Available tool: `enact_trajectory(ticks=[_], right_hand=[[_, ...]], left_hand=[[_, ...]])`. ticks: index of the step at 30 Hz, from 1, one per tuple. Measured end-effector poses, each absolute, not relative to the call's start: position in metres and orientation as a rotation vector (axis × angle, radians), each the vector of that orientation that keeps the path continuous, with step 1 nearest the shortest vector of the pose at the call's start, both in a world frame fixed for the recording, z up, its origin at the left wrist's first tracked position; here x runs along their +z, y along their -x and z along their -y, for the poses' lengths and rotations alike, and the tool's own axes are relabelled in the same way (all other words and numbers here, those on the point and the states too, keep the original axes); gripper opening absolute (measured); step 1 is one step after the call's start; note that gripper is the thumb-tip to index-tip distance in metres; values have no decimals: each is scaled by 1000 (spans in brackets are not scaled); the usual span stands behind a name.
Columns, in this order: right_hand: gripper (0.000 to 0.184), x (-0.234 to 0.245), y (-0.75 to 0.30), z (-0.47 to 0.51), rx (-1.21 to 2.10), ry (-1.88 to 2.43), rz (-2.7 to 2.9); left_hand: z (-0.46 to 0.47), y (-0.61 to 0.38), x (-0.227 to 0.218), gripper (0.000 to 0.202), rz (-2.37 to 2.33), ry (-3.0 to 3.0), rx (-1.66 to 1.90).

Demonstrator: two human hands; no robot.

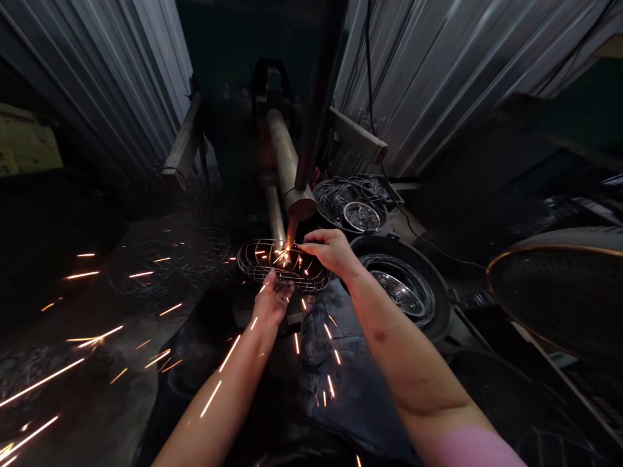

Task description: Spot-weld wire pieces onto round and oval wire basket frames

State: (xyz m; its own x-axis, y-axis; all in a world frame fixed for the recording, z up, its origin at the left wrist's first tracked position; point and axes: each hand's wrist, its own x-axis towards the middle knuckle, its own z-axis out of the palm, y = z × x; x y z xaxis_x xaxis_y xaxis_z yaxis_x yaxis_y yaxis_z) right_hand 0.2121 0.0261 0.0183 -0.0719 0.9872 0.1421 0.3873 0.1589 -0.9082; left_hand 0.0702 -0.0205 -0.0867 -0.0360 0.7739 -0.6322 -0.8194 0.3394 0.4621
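Observation:
A small oval wire basket (pixel 263 258) sits under the copper tip of a spot-welding arm (pixel 292 228), where bright sparks fly out. My left hand (pixel 271 299) grips the basket's near rim from below, fingers curled. My right hand (pixel 329 249) pinches the basket's right side next to the weld point, fingers closed on the wire. Sparks stream to the left and down over my lap.
A thick welder arm (pixel 282 152) runs back to the machine. Finished wire baskets (pixel 350 198) lie in a tub at right; a shiny wire piece (pixel 403 288) rests in a dark tyre-like ring. More wire baskets (pixel 165 259) lie at left. Corrugated metal walls stand on both sides.

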Motion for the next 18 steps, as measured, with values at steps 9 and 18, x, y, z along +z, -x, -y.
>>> enact_trajectory(ticks=[9,18], right_hand=[[28,-29,-293,-1,1395,1313,1283],[21,-29,-261,37,1281,1209,1159]], left_hand=[[55,-47,-113,53,-1580,-1701,1622],[29,-67,-134,63,-1824,-2184,1581]])
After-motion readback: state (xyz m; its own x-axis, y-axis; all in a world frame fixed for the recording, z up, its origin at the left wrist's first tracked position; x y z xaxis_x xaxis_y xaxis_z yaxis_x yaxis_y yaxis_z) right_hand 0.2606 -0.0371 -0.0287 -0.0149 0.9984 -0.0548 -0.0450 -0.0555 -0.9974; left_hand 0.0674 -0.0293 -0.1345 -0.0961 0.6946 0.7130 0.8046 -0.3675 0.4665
